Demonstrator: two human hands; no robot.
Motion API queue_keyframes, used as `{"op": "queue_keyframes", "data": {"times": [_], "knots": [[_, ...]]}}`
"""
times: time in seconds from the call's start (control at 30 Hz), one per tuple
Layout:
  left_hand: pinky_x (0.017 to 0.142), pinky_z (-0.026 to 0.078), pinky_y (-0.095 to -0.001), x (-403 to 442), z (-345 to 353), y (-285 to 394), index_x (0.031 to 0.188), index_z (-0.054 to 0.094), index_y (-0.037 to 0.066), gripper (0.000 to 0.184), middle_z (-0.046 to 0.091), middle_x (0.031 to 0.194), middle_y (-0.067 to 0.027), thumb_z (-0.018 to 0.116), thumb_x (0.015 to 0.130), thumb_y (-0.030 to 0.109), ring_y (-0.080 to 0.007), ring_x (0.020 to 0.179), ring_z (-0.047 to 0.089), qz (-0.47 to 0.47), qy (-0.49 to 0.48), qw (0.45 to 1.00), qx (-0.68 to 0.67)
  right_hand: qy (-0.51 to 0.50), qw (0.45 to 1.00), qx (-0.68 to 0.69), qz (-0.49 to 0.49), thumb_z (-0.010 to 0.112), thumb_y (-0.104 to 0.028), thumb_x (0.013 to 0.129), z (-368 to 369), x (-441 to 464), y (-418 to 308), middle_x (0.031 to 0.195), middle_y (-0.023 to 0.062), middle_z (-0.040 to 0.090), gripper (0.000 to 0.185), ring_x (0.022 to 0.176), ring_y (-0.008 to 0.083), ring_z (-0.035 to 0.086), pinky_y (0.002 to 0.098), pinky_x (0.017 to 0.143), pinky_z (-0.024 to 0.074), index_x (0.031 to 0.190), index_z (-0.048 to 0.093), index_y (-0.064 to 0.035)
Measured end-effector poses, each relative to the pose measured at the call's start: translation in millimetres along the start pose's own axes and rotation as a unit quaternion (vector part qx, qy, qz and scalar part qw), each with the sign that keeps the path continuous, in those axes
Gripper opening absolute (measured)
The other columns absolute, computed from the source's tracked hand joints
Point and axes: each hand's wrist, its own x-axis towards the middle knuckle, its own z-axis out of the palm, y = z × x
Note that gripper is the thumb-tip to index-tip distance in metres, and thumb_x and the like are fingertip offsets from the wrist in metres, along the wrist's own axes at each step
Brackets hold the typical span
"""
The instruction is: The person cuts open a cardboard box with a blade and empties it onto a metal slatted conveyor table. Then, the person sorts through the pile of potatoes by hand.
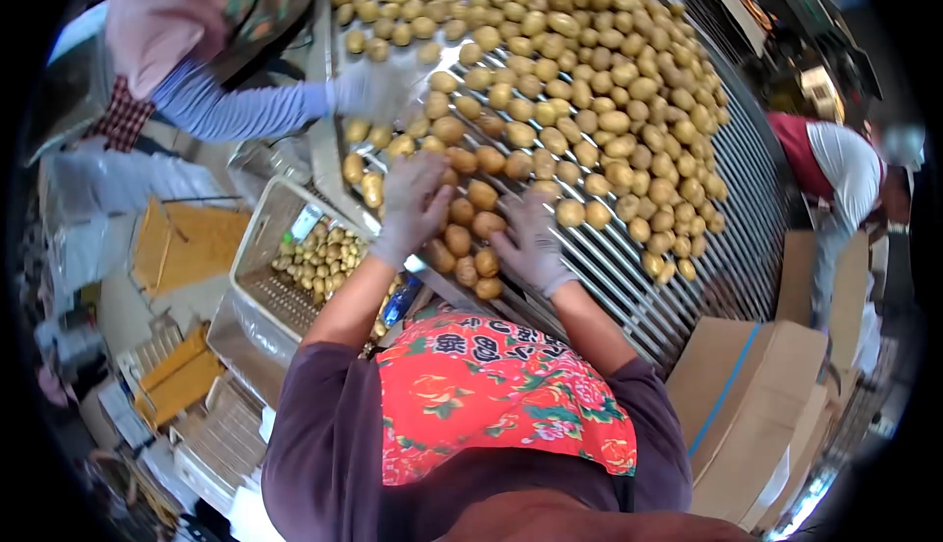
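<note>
Both of my hands wear thin pale gloves and rest on the near end of a metal roller conveyor (589,272). My left hand (411,198) lies over potatoes at the left side, its fingers apart. On the other side of a small group of brownish potatoes (471,223), my right hand (533,240) touches their edge with fingers spread. Neither hand is wrapped round a potato. A large spread of yellowish potatoes (609,100) covers the rollers farther out.
A co-worker's gloved hand (373,92), blurred, reaches over the conveyor's left edge. A plastic crate (257,272) with small potatoes stands at my left. Cardboard boxes (747,395) are at my right, where another person's arm (830,247) reaches down.
</note>
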Motion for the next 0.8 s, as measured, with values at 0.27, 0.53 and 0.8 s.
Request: {"op": "queue_keyframes", "data": {"times": [0.27, 0.53, 0.8], "knots": [[0.122, 0.002, -0.0608, 64.8, 113.3, -21.6, 0.157, 0.034, 0.019, 0.078, 0.030, 0.164, -0.0101, 0.058, 0.091, 0.053, -0.0294, 0.151, 0.028, -0.014, -0.266, 0.934, 0.236, 0.227, 0.971, 0.063, 0.051, 0.060, -0.025, 0.093, -36.2, 64.7, 78.4, 0.136, 0.0274, 0.056, 0.045, 0.130, 0.0432, 0.051, 0.0488, 0.111, 0.0391, 0.130, 0.060, 0.0016], [0.121, 0.013, -0.0601, 145.0, 101.9, -106.3, 0.157, 0.034, 0.020, 0.076, 0.037, 0.161, -0.0095, 0.052, 0.094, 0.058, -0.0321, 0.150, 0.028, -0.081, -0.245, 0.890, 0.375, 0.032, 0.972, -0.135, 0.192, 0.055, -0.055, 0.092, 4.2, 154.0, 81.1, 0.158, 0.0365, 0.019, 0.087, 0.150, 0.0515, 0.012, 0.0575, 0.122, 0.0059, 0.157, 0.029, -0.0023], [0.123, 0.015, -0.0519, 135.5, 48.1, -185.9, 0.158, 0.034, 0.021, 0.069, 0.031, 0.163, -0.0122, 0.052, 0.096, 0.048, -0.0287, 0.152, 0.026, -0.272, -0.236, 0.876, 0.321, -0.037, 0.991, 0.079, -0.101, 0.056, -0.053, 0.091, 35.8, 206.5, 13.9, 0.156, 0.0282, 0.031, 0.080, 0.145, 0.0469, 0.029, 0.0554, 0.119, 0.0230, 0.153, 0.036, -0.0077]]}}
